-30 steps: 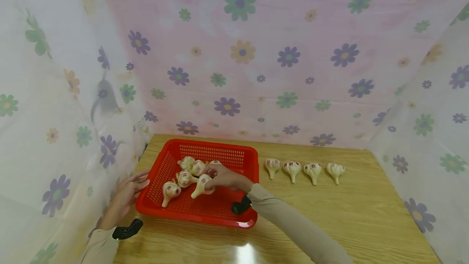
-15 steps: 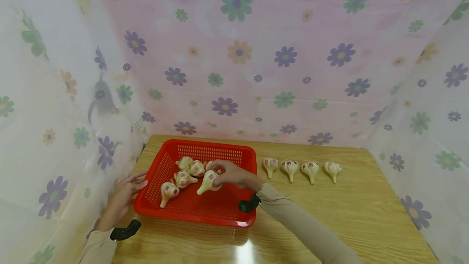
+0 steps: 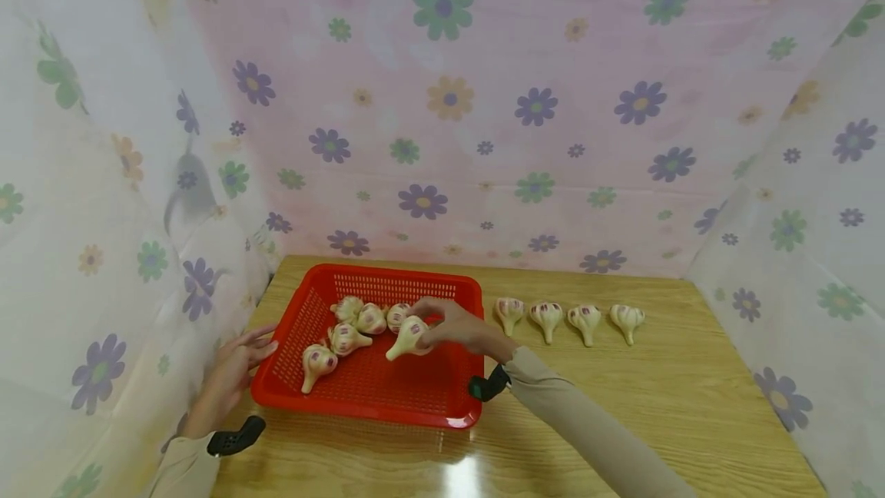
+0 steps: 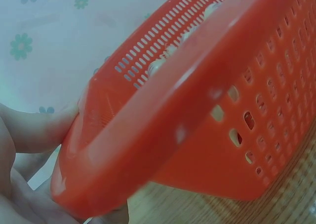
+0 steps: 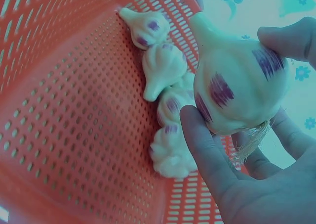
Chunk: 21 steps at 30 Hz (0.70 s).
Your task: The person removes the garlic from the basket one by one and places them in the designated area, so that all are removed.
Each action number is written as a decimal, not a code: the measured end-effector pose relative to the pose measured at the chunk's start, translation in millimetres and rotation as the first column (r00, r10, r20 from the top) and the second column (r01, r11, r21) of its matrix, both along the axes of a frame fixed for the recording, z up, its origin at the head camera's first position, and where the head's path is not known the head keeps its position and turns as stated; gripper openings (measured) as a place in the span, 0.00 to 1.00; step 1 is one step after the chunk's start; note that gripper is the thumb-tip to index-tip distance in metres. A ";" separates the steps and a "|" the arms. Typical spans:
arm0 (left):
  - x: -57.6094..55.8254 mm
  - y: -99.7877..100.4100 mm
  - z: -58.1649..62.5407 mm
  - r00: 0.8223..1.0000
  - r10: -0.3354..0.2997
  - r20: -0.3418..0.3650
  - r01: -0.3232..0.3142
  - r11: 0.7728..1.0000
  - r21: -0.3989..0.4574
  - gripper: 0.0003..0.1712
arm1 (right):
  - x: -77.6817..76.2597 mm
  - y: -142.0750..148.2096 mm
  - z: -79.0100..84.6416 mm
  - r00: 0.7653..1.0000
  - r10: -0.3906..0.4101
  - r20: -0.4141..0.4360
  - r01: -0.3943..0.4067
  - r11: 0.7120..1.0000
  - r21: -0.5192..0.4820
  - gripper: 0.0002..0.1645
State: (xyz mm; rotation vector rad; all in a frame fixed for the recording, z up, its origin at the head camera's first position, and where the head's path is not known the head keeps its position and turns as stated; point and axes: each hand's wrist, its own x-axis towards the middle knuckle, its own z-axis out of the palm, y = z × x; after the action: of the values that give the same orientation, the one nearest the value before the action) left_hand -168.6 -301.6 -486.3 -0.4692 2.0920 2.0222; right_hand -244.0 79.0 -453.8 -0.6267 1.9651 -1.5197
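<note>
My right hand (image 3: 452,325) pinches a garlic bulb (image 5: 242,80) between thumb and fingers, over the right part of the red plastic basket (image 3: 366,412). The bulb is cream with purple streaks; its stem points down and left in the head view, and its root tuft faces the palm. At the basket's left end, my left hand (image 3: 235,363) grips the rim, thumb on the rim and fingers below it in the left wrist view. Several more garlic bulbs (image 3: 348,339) lie in the basket's left and back part, close together.
On the wooden table (image 3: 588,406), several garlic bulbs (image 3: 546,317) stand in a row right of the basket, stems toward me. Flowered cloth (image 3: 442,137) hangs behind the table and along both sides.
My right hand has moved right with the garlic bulb, away from the other bulbs, uncovering one at the back. The left hand has stayed on the basket rim.
</note>
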 end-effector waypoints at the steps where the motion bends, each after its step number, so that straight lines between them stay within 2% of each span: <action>1: 0.3 0.6 0.9 1.000 0.005 0.005 -0.005 1.000 0.000 0.34 | 0.2 2.2 1.2 1.000 -0.002 -0.005 0.002 1.000 -0.005 0.28; 13: 2.7 0.3 2.0 1.000 -0.006 -0.012 0.007 1.000 0.010 0.33 | -1.5 32.0 12.8 1.000 -0.027 -0.001 0.027 0.998 -0.052 0.28; 21: 2.7 1.5 2.4 1.000 0.002 0.004 -0.002 1.000 0.003 0.33 | 0.7 52.0 22.4 0.999 -0.039 0.024 0.041 0.996 -0.076 0.28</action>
State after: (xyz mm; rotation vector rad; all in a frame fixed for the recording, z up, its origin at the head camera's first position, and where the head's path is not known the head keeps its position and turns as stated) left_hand -165.9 -300.1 -483.8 -0.4751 2.0865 2.0238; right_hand -243.3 131.0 -431.4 -0.6024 1.9210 -1.6261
